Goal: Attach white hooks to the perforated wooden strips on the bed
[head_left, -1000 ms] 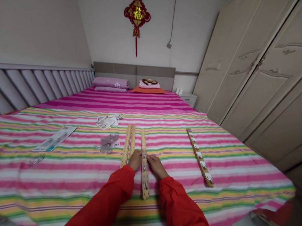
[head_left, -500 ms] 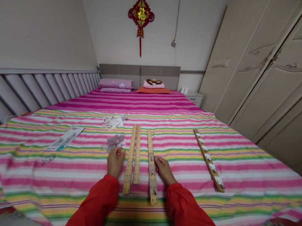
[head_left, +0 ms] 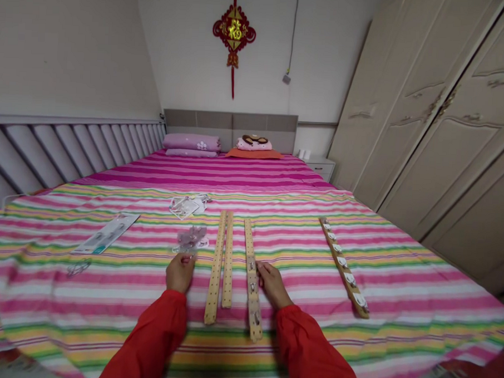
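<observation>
My left hand (head_left: 180, 273) lies on the striped bedspread just below a clear packet of small pinkish fittings (head_left: 190, 239), its fingers curled at the packet's lower edge. Between my hands are two perforated wooden strips (head_left: 215, 268) (head_left: 228, 260), side by side. My right hand (head_left: 273, 284) has its fingertips against a third perforated strip with small metal hooks fixed along it (head_left: 252, 281). Off to the right lies a wooden strip with several white hooks (head_left: 344, 265). Whether either hand has a grip cannot be seen.
All of this lies on a large bed (head_left: 236, 177) with a striped cover. A long printed package (head_left: 107, 233) and a crumpled clear wrapper (head_left: 185, 207) lie beyond and left of my hands. Pillows stand at the headboard, and a wardrobe (head_left: 426, 107) runs along the right side.
My left hand has moved left, away from the hooked strip, to the clear packet. My right hand stays at that strip. The view has levelled and shifted slightly.
</observation>
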A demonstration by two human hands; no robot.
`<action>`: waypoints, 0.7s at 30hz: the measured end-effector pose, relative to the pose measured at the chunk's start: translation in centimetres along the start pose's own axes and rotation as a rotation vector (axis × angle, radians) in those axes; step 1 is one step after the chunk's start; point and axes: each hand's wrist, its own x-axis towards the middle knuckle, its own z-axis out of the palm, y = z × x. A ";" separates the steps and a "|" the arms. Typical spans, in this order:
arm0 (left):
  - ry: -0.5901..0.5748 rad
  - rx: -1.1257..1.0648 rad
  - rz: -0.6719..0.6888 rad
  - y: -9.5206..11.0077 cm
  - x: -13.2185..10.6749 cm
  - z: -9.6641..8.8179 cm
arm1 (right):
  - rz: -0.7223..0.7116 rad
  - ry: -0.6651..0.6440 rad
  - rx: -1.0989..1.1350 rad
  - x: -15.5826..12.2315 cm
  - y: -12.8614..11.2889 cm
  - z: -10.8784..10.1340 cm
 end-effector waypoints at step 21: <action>-0.318 -0.220 0.259 2.5 -3.0 -2.0 | 0.107 0.046 0.139 -0.4 -1.2 0.0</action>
